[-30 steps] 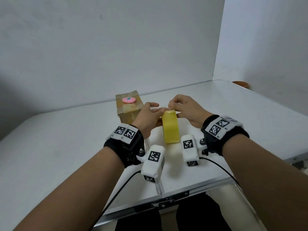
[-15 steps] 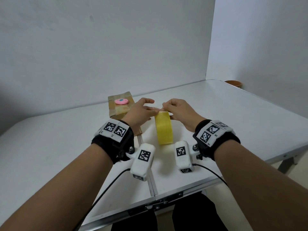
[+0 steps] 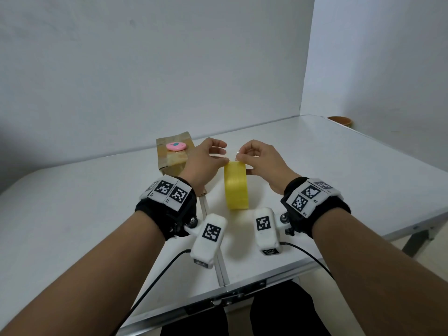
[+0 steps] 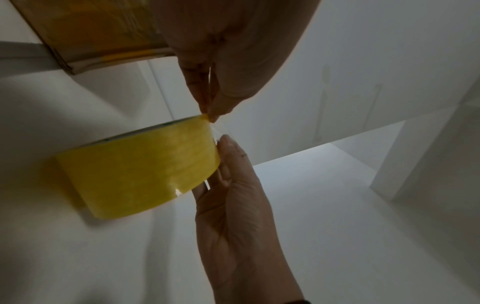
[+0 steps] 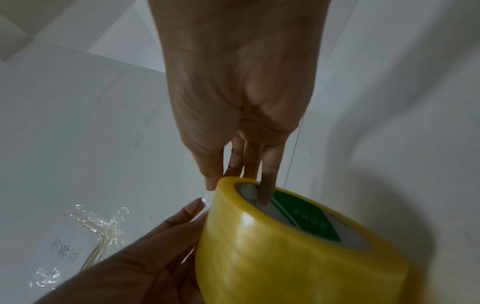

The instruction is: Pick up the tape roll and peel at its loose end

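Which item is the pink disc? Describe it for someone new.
On the white table, find the brown taped box by the back wall, just beyond the left hand. The pink disc lies flat on its top, the only pink thing there, with a small blue mark.

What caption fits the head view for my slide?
Both hands work the top of an upright yellow tape roll on a white table, beside a taped cardboard box.

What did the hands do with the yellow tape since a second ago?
Not much. The left hand and right hand stay at the top of the tape roll, the right picking at the tape end. The roll still stands on the table, box unmoved.
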`<state>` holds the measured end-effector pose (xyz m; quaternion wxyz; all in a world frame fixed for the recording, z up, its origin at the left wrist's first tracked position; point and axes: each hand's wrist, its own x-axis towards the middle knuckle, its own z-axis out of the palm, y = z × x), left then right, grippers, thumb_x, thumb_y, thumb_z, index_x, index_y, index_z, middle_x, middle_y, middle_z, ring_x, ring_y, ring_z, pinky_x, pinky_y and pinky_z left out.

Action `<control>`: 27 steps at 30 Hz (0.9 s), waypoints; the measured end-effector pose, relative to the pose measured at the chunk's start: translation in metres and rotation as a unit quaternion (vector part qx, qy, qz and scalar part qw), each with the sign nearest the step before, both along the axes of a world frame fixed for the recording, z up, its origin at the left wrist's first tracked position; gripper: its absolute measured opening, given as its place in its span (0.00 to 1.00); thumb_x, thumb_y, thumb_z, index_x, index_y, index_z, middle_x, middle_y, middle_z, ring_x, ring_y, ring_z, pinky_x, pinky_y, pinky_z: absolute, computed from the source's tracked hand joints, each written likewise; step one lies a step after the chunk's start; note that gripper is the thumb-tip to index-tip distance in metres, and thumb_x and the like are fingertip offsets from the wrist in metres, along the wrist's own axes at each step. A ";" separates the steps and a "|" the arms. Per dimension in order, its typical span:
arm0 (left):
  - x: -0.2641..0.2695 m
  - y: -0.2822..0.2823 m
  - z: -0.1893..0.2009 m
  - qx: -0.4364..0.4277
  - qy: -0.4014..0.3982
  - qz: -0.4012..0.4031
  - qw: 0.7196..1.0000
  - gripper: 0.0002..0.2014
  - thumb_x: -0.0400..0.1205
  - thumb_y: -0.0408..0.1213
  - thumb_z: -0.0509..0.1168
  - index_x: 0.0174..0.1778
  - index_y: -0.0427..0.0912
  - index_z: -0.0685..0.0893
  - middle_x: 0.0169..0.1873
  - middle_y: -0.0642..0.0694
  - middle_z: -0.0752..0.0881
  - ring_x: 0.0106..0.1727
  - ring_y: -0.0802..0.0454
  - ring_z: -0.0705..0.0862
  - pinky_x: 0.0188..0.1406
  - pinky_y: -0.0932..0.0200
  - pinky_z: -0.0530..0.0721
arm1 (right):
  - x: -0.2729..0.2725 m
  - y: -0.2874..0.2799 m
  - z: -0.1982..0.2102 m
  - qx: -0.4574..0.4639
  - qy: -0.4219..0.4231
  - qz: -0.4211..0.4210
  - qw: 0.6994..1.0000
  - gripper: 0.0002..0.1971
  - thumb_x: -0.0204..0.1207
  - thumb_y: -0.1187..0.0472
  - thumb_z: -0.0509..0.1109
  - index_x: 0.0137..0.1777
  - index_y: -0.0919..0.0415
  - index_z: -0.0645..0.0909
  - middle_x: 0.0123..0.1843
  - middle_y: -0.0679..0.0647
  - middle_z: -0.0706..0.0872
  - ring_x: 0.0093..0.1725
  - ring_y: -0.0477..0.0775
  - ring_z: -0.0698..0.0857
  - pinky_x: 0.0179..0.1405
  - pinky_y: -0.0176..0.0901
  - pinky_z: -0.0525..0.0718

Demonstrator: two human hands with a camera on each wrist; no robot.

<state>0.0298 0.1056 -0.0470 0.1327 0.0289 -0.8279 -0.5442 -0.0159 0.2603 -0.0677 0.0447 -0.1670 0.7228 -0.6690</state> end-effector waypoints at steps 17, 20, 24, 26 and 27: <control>-0.007 0.004 -0.005 0.050 0.010 0.003 0.999 0.06 0.82 0.29 0.65 0.52 0.42 0.80 0.41 0.49 0.81 0.39 0.59 0.78 0.39 0.71 0.75 | 0.003 -0.001 0.003 -0.018 -0.004 -0.001 1.000 0.04 0.76 0.66 0.72 0.46 0.57 0.85 0.46 0.59 0.85 0.53 0.57 0.87 0.56 0.57 0.90; -0.008 0.007 -0.007 0.054 0.015 0.011 0.998 0.05 0.83 0.29 0.64 0.52 0.41 0.79 0.39 0.51 0.80 0.38 0.61 0.76 0.32 0.80 0.74 | 0.002 -0.003 0.004 -0.016 -0.009 -0.011 1.000 0.05 0.75 0.66 0.72 0.40 0.56 0.83 0.46 0.61 0.87 0.52 0.59 0.87 0.55 0.58 0.90; -0.009 0.005 -0.008 0.067 0.014 0.010 0.998 0.05 0.82 0.29 0.65 0.51 0.42 0.78 0.39 0.51 0.81 0.39 0.60 0.78 0.40 0.71 0.76 | 0.000 -0.002 0.006 -0.023 -0.019 -0.010 0.999 0.06 0.75 0.68 0.71 0.40 0.57 0.82 0.45 0.60 0.86 0.50 0.56 0.86 0.55 0.57 0.90; -0.009 0.004 -0.008 0.067 0.017 0.007 0.998 0.06 0.81 0.28 0.66 0.49 0.42 0.78 0.40 0.51 0.82 0.40 0.60 0.80 0.42 0.68 0.75 | 0.000 0.000 0.006 -0.021 -0.017 -0.017 0.999 0.05 0.76 0.68 0.71 0.41 0.58 0.82 0.45 0.60 0.85 0.49 0.54 0.86 0.54 0.55 0.91; -0.008 0.003 -0.008 0.067 0.020 0.007 0.998 0.06 0.81 0.28 0.66 0.48 0.43 0.78 0.39 0.51 0.83 0.40 0.59 0.81 0.42 0.68 0.75 | 0.000 0.001 0.006 -0.015 -0.013 -0.022 1.000 0.04 0.76 0.67 0.71 0.42 0.59 0.82 0.45 0.60 0.85 0.49 0.54 0.86 0.52 0.52 0.91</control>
